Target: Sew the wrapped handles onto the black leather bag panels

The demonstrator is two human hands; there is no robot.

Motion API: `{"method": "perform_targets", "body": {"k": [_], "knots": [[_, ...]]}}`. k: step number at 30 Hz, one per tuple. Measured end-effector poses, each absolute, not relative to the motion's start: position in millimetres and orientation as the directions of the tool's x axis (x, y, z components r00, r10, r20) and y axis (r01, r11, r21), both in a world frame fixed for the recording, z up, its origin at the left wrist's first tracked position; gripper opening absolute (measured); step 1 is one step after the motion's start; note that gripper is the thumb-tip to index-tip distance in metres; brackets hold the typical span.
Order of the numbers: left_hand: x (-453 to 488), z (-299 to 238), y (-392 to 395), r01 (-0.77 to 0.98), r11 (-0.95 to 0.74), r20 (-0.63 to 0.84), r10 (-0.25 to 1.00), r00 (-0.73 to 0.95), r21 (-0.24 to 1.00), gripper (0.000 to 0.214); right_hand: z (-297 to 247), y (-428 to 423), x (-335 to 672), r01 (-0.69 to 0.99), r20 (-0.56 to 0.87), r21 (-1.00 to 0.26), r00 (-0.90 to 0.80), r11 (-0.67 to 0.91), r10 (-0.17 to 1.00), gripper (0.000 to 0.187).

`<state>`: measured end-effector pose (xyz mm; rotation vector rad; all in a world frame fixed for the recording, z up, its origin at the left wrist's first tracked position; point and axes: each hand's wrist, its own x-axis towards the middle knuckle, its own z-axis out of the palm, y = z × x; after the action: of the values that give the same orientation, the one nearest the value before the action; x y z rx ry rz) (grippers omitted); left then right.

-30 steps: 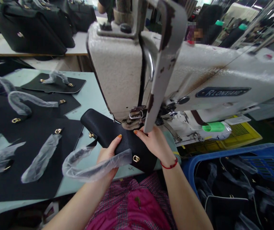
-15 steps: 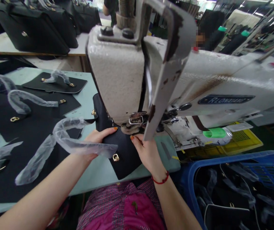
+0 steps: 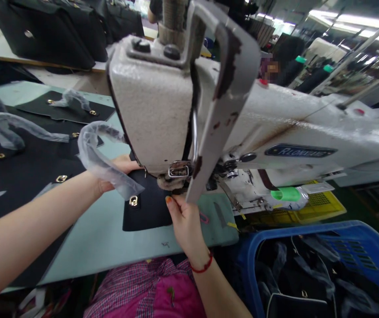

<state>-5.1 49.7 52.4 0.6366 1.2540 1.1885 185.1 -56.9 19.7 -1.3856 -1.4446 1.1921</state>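
Observation:
A black leather-like bag flap [image 3: 149,214] lies under the head of a white sewing machine [image 3: 152,106]. Its gold fitting [image 3: 133,202] shows near the left edge, beside a handle wrapped in clear plastic [image 3: 105,165]. My left hand [image 3: 118,170] grips the flap's left side, thumb on top, partly hidden by the wrapped handle. At the right edge, close to the presser foot [image 3: 169,183], my right hand [image 3: 184,225] pinches the flap between thumb and fingers. The needle area is mostly hidden by the machine head.
More black flaps [image 3: 43,159] with wrapped handles cover the table's left side. A blue basket [image 3: 252,265] of similar pieces stands at the right, below a yellow crate [image 3: 321,203]. Finished-looking black bags [image 3: 43,31] stand on a table behind. Small scissors-like bits lie near the table's front edge.
The flap has turned under the machine, so its near edge lies more level and its fitting sits further left. My left hand has slid left and away; the view has shifted slightly.

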Motion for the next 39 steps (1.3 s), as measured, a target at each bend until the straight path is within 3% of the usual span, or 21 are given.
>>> {"method": "perform_targets", "body": {"k": [3,7,10,12,14,18,21,26,30,35,39], "knots": [[-29.5,36.9,44.0,-0.310,0.468,-0.515,0.853,-0.086,0.827,0.036,17.1,-72.2,185.4,0.106,-0.189,-0.979,-0.186,-0.172,0.964,0.033],[-47.9,5.7,-14.3,-0.366,0.466,-0.540,0.831,-0.131,0.806,0.041,15.0,-85.5,186.1,-0.037,-0.244,-0.965,-0.241,-0.260,0.939,0.035],[-28.2,-12.6,-80.8,-0.645,0.453,-0.616,0.787,-0.036,0.616,0.051,13.3,-86.1,187.4,-0.144,-0.257,-0.940,-0.304,-0.310,0.917,0.036],[-2.8,-17.0,-112.7,-0.770,0.390,-0.505,0.857,0.103,0.505,0.058,12.3,-84.8,188.1,-0.195,-0.254,-0.924,-0.328,-0.328,0.910,0.035],[24.2,-14.7,-124.4,-0.797,0.368,-0.424,0.892,0.157,0.480,0.060,12.8,-84.1,188.5,-0.218,-0.248,-0.919,-0.331,-0.329,0.911,0.035],[58.0,-1.0,-105.7,-0.704,0.417,-0.504,0.858,0.097,0.575,0.040,19.9,-88.1,189.3,-0.171,-0.214,-0.945,-0.318,-0.278,0.924,0.036],[62.7,5.1,-93.3,-0.609,0.464,-0.579,0.816,0.010,0.643,0.045,24.9,-96.7,192.1,-0.088,-0.203,-0.967,-0.301,-0.239,0.932,0.033],[60.3,4.7,-96.5,-0.447,0.413,-0.549,0.803,-0.233,0.793,0.043,25.2,-109.5,195.9,-0.061,-0.202,-0.972,-0.285,-0.228,0.937,0.029],[57.2,5.4,-96.4,-0.239,0.546,-0.596,0.739,-0.316,0.803,0.047,24.3,-106.7,192.7,-0.044,-0.224,-0.970,-0.227,-0.240,0.948,0.031],[44.6,3.6,-94.1,-0.019,0.552,-0.533,0.794,-0.291,0.833,0.052,22.9,-98.6,186.5,-0.019,-0.234,-0.970,-0.177,-0.241,0.956,0.038],[39.1,0.9,-95.7,0.040,0.584,-0.566,0.800,-0.198,0.811,0.053,23.2,-96.6,185.2,-0.041,-0.238,-0.968,-0.145,-0.246,0.960,0.037]]}}
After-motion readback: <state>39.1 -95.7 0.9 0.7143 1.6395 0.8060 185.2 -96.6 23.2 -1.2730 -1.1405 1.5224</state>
